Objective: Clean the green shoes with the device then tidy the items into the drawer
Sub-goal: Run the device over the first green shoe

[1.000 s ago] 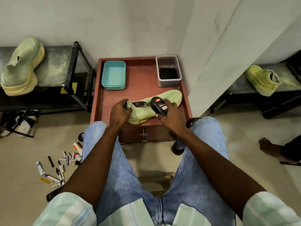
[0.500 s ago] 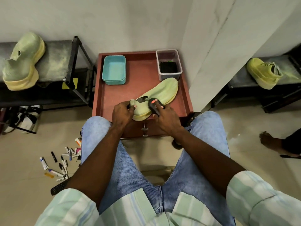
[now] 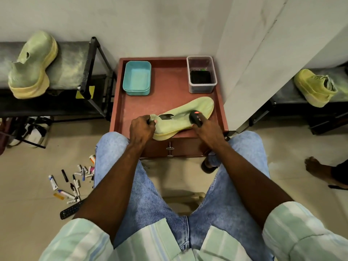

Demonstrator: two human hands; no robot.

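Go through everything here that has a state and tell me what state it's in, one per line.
Shoe on the table: lying on its side, held at the heel.
Left hand: gripping the shoe's heel.
Right hand: holding the device against the shoe.
Drawer: closed.
Teal tub: open, empty.
Clear tub: open, something dark inside.

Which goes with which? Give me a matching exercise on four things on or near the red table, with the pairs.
Things:
1. green shoe
2. black device
3. teal tray
4. clear tub

Places:
A. far left part of the table
B. in the right hand, against the shoe
C. far right part of the table, something dark inside
D. on its side at the near edge, heel gripped by the left hand

Pairs: 1-D, 2-B, 3-A, 4-C
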